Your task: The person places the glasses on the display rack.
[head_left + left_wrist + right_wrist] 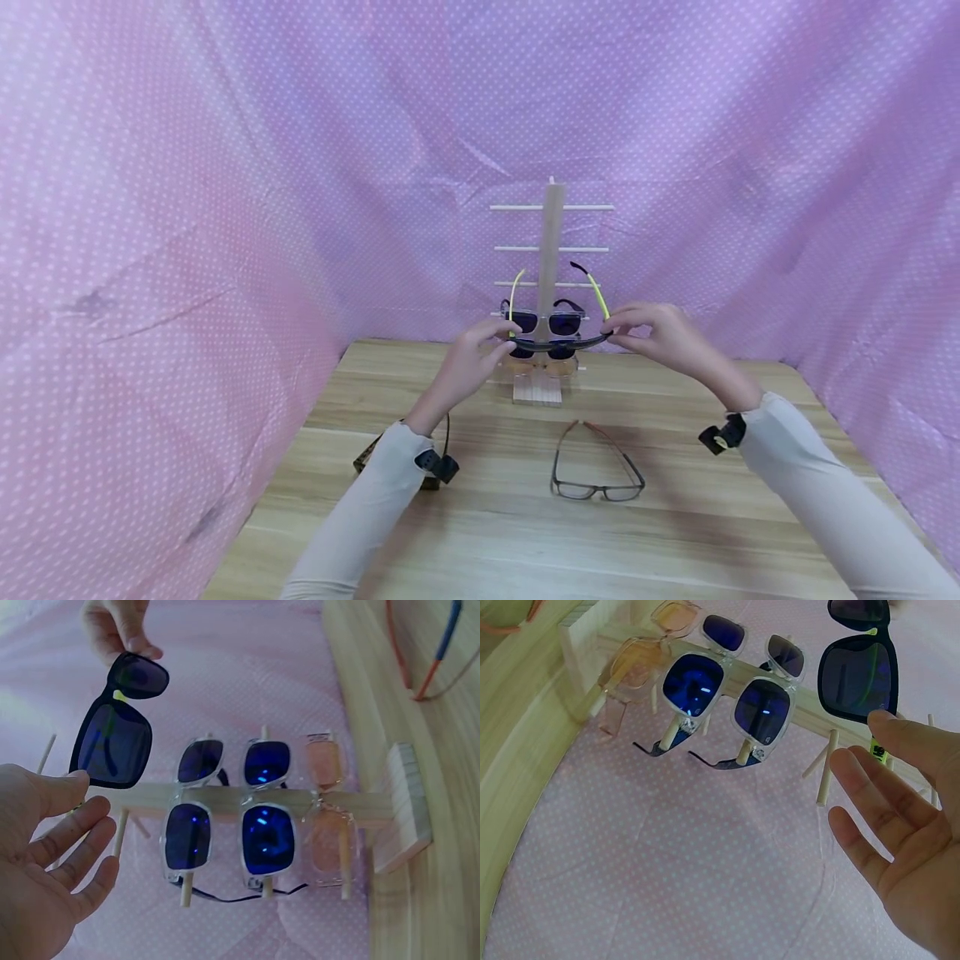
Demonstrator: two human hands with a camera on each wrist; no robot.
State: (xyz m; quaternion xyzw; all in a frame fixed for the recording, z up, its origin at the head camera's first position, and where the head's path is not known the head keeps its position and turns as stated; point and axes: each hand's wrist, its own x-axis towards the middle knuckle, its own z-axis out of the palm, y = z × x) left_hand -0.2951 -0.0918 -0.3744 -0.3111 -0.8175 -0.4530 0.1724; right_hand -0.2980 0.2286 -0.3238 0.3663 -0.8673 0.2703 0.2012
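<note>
Black-framed sunglasses [558,343] with yellow-green temples are held up in front of a wooden display stand [551,242], temples pointing toward it. My left hand [474,358] pinches their left corner between thumb and fingers, and my right hand [654,335] pinches the right corner. In the left wrist view the dark lenses [116,746] hang beside the stand's bare upper rods. Lower on the stand sit two clear-framed sunglasses with blue-dark lenses [268,838] and, beneath them, a pair with orange-tinted lenses [328,840].
Eyeglasses [597,492] with dark frames and brown temple tips lie on the wooden table [495,533]. A dark patterned object [365,454] is partly hidden behind the left forearm. Pink dotted cloth [420,108] hangs behind and at both sides.
</note>
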